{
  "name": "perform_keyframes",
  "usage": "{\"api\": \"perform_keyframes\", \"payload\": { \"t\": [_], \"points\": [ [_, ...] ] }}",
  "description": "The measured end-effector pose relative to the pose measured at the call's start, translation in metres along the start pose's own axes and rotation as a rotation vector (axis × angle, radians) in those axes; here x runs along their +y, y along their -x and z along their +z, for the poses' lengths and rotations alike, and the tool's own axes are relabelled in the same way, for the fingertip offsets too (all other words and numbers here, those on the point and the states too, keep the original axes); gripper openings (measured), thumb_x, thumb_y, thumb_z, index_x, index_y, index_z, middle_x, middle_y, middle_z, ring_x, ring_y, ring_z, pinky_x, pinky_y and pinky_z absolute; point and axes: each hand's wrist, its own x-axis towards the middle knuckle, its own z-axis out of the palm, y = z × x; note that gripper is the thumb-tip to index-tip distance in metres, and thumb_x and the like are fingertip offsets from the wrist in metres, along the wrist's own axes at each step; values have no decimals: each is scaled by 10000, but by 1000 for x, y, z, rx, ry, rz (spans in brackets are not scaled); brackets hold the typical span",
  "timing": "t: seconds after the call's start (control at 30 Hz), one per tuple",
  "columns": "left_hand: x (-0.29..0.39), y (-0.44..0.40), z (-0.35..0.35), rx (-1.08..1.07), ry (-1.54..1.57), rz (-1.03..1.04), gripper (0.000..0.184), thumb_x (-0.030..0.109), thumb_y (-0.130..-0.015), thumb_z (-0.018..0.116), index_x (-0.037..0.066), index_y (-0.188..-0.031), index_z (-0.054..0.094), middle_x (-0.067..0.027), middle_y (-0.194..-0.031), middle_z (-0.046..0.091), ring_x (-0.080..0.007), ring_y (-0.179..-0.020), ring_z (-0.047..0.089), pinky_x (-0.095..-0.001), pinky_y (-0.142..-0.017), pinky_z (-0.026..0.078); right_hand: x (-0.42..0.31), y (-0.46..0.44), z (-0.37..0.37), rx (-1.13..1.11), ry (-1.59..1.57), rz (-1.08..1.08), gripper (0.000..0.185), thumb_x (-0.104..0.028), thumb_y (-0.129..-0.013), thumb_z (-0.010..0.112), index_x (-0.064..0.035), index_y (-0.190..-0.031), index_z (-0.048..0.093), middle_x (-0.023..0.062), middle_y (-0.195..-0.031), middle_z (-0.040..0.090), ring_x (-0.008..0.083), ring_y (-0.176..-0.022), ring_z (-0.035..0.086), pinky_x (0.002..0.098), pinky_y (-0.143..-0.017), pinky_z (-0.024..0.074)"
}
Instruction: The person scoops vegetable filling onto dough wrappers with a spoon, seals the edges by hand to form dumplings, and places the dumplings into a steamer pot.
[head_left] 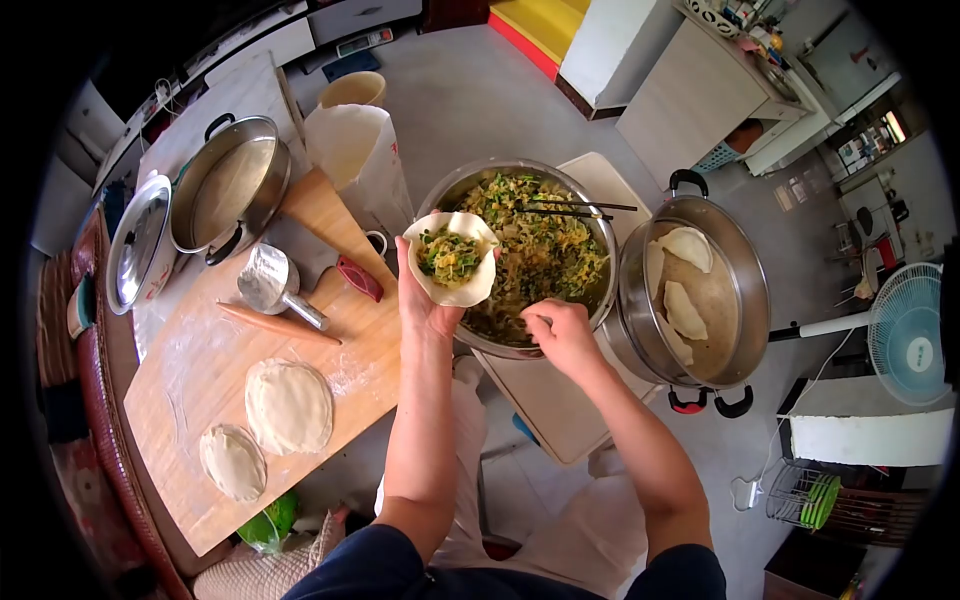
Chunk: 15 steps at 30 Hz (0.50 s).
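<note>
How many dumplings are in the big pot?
4 dumplings that I can see: one at the top, one in the middle, and two at the left, upper and lower. The left wall of the pot may hide more.

The bare left hand [428, 302] is raised palm up and cupped, its bare forearm [424, 400] nearly upright in view. The bare right hand [562, 335] curls its fingers inward, its bare forearm [640, 435] slanting toward the left one.
</note>
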Motion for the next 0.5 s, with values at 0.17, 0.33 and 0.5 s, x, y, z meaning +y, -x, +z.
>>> {"api": "perform_keyframes", "payload": {
  "t": [0.17, 0.33, 0.5],
  "points": [
    [1, 1, -5, -28, 24, -20, 612, 577, -1024, 242, 144, -1384, 482, -185, -1372, 513, -460, -1237, 490, -667, -1016, 411, 14, -5, -47, 210, 378, -39, 97, 7, -852, 594, 9, -756, 602, 198, -794, 645, 334, -686, 652, 436, -636, 542],
    [-2, -1, -5, -6, 31, -47, 606, 584, -1020, 256, 152, -1373, 492, -187, -1357, 522, -461, -1225, 497, -655, -1002, 431, 11, -18, -63, 303, 626, -178, 70, -13, -858, 599, 31, -805, 612, 204, -807, 636, 389, -701, 637, 448, -653, 515],
    [0, -2, -9, -15, 23, -33, 605, 586, -1018, 266, 149, -1369, 495, -193, -1356, 520, -460, -1220, 500, -649, -986, 445, 38, -17, -38, 200, 358, -74, 78, -27, -862, 613, 36, -832, 647, 158, -767, 668, 339, -693, 660, 406, -656, 521]
  ]
}}
